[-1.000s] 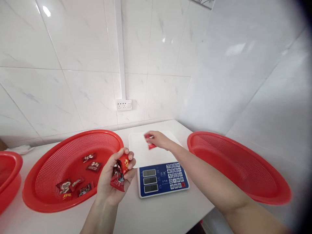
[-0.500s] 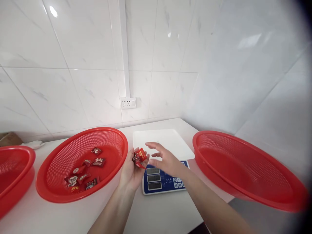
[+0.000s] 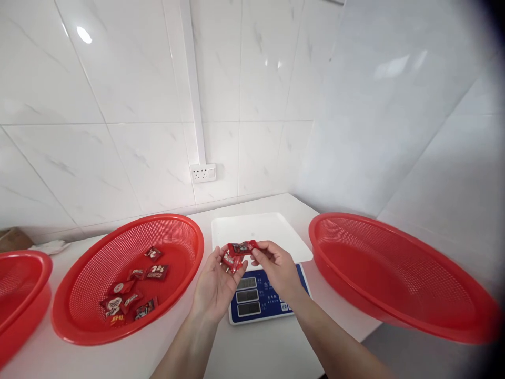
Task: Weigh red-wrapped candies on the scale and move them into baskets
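Red wrapped candies (image 3: 232, 261) lie in my left hand (image 3: 216, 289), its palm up and its fingers curled round them. My right hand (image 3: 281, 268) pinches the end of one dark red candy packet (image 3: 242, 247) between thumb and fingers, just above the others. Both hands are over the near side of a digital scale (image 3: 260, 231), whose white pan stands behind them. Its blue display panel (image 3: 272, 289) is partly hidden by my right hand. Several similar candies (image 3: 157, 271) lie in the red mesh basket (image 3: 197, 226) on the left.
On the right stands another red basket (image 3: 394, 231), and part of a third red basket (image 3: 23, 255) shows at the left edge. A wall socket (image 3: 203, 172) is on the tiled wall behind the white table (image 3: 268, 347). A brown box (image 3: 14, 239) sits at the far left.
My right hand, which was apart with its fingers spread, has come to the left hand and taken hold of one candy packet, lifting it from the palm. The view has shifted slightly.
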A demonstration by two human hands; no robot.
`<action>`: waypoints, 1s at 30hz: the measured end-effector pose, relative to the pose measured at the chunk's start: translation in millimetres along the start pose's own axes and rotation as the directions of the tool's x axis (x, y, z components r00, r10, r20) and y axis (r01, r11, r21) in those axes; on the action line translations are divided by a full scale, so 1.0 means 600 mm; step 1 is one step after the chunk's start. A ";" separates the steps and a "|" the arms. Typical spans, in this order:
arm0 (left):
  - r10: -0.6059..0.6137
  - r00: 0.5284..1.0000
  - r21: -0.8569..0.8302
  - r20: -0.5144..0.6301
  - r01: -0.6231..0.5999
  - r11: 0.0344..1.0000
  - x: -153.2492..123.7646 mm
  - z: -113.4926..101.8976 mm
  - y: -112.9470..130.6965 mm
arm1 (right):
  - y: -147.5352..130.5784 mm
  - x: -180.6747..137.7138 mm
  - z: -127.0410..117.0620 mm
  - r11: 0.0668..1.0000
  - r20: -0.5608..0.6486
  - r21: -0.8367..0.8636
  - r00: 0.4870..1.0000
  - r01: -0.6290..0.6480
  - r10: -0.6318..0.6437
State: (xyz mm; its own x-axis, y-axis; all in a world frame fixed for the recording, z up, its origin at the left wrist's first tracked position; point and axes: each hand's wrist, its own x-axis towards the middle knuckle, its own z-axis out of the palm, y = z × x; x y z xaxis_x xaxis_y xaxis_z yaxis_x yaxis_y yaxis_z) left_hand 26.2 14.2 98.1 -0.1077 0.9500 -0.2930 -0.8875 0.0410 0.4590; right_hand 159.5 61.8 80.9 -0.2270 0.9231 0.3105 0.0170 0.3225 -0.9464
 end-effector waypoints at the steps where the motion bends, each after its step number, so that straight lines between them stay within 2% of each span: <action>1: 0.000 1.000 0.001 -0.025 0.000 1.000 0.001 0.000 0.001 | 0.001 0.006 -0.008 1.000 -0.060 0.005 0.998 -0.013 0.013; 4: -0.001 0.998 0.012 -0.057 0.001 1.000 0.002 -0.002 0.007 | 0.012 0.023 -0.034 0.992 -0.216 -0.126 0.975 0.025 -0.052; 6: 0.007 0.999 0.031 -0.046 -0.006 0.999 0.001 -0.003 0.009 | 0.028 0.033 -0.051 0.962 -0.242 -0.260 0.960 0.079 -0.144; 8: 0.012 0.999 0.065 -0.030 -0.010 0.998 0.001 -0.004 0.008 | 0.046 0.041 -0.065 0.925 -0.207 -0.365 0.959 0.109 -0.195; 13: -0.011 1.000 0.161 0.012 0.009 0.987 0.005 -0.007 0.000 | 0.061 0.036 -0.073 0.857 -0.085 -0.510 0.988 0.070 -0.131; 15: -0.011 0.999 0.196 0.036 0.004 0.981 0.008 -0.011 -0.001 | 0.050 0.023 -0.066 0.878 -0.054 -0.474 0.994 0.062 -0.099; 17: -0.007 0.998 0.222 0.060 -0.006 0.975 0.009 -0.015 -0.003 | 0.038 0.007 -0.054 0.932 0.039 -0.363 0.999 -0.006 0.022; 19: -0.012 0.997 0.242 0.081 -0.008 0.970 0.010 -0.016 -0.005 | 0.029 -0.008 -0.040 0.963 0.191 -0.248 0.969 -0.106 0.156; 21: -0.018 0.995 0.265 0.095 -0.008 0.964 0.007 -0.015 -0.010 | 0.025 -0.018 -0.025 0.973 0.281 -0.179 0.940 -0.146 0.193; 24: -0.011 0.992 0.299 0.123 -0.026 0.954 0.002 -0.012 -0.018 | 0.023 -0.023 -0.009 0.983 0.254 -0.097 0.951 -0.157 0.177; 27: 0.001 0.989 0.299 0.150 -0.046 0.953 0.002 -0.012 -0.020 | 0.023 -0.016 -0.007 0.973 0.255 -0.032 0.939 -0.229 0.229; 30: 0.034 0.995 0.259 0.098 -0.058 0.964 0.009 -0.017 -0.012 | 0.029 -0.002 -0.018 0.971 0.219 -0.091 0.947 -0.220 0.235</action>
State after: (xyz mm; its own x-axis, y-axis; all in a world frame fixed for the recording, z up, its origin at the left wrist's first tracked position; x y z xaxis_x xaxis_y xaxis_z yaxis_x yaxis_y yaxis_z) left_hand 27.1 16.1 84.7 -0.0931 0.9767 -0.1936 -0.7333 0.0643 0.6769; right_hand 170.6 68.8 65.1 -0.4238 0.9043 0.0521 0.1554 0.1293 -0.9794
